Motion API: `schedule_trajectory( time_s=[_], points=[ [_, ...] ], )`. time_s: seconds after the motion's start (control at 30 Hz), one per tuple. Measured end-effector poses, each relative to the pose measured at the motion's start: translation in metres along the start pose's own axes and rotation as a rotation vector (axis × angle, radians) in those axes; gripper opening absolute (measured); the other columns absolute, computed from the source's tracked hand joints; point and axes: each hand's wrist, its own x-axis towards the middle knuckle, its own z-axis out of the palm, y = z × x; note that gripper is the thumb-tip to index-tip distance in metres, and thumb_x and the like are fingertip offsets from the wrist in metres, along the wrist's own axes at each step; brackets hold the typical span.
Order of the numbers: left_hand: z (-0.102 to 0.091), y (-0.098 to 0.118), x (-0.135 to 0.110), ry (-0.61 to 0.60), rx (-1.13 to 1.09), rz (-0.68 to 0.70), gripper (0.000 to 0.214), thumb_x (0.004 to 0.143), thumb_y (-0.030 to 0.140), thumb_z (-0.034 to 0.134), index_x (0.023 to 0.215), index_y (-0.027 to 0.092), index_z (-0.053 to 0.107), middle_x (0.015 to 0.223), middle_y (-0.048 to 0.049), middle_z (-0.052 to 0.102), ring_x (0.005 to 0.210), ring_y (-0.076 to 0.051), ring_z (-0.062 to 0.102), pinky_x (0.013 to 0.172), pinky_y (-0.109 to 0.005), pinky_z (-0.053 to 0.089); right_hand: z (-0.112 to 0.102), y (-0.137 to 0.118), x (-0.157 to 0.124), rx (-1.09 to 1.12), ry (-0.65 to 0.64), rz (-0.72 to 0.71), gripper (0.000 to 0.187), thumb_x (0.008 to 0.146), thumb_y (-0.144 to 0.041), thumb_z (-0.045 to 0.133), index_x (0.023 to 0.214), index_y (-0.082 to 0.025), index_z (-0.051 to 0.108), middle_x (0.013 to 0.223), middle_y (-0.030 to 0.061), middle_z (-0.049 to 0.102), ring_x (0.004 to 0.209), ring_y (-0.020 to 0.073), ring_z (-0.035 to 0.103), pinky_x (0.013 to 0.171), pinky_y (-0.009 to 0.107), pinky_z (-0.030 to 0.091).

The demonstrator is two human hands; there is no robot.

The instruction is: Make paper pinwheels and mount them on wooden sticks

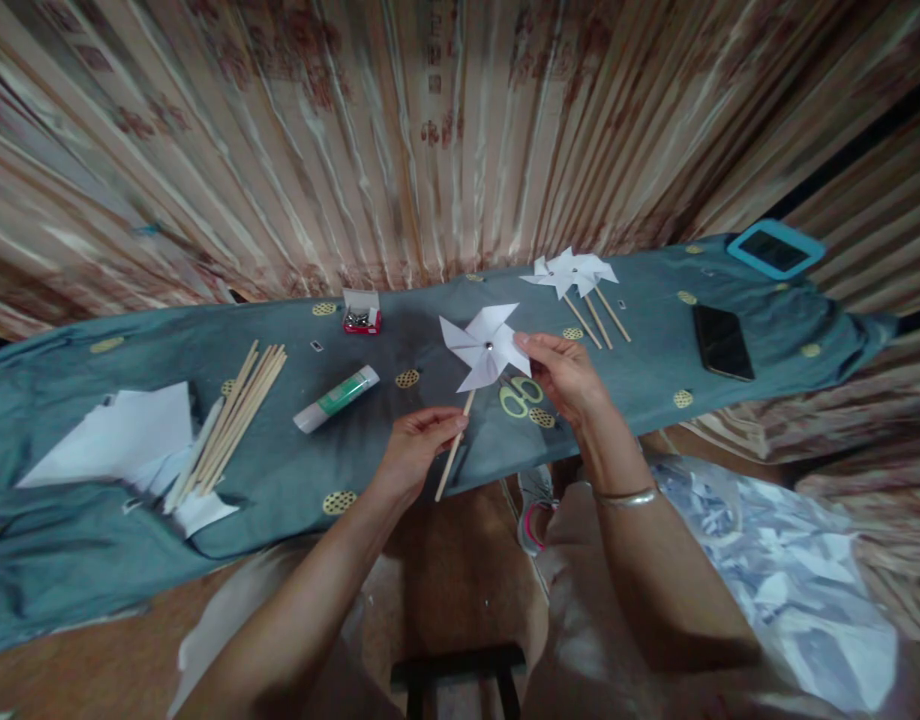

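Observation:
A white paper pinwheel (pixel 484 346) on a thin wooden stick (pixel 452 455) is held up over the front edge of the teal-covered table (pixel 295 470). My left hand (pixel 419 447) pinches the stick near its middle. My right hand (pixel 563 376) has its fingers closed on the right-hand blade of the pinwheel. A silver pin sits at the wheel's centre. Green-handled scissors (pixel 521 396) lie on the cloth just under the pinwheel.
Finished pinwheels (pixel 572 272) lie at the back right. A glue stick (pixel 335 398), a bundle of wooden sticks (pixel 235 420), white paper sheets (pixel 119 435) and a red pin box (pixel 361 314) lie to the left. A black phone (pixel 722 342) and a blue-cased tablet (pixel 775 249) are at the right. A bag of paper scraps (pixel 790 570) sits at lower right.

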Motion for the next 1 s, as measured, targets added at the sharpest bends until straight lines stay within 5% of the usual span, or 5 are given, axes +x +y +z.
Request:
schedule_trajectory(
  time_s=[1.0],
  points=[
    [-0.001,0.004,0.003,0.075,-0.026,0.032,0.040,0.036,0.035,0.094,0.065,0.015,0.075,0.061,-0.0004,0.067,0.059,-0.009,0.056,0.059,-0.022,0.044,0.011,0.007,-0.005,0.012,-0.007,0.094,0.029,0.046,-0.037,0.087,0.058,-0.020,0.067,0.051,-0.0040,0.059,0.049,0.0075,0.049,0.050,0.023,0.038]
  ],
)
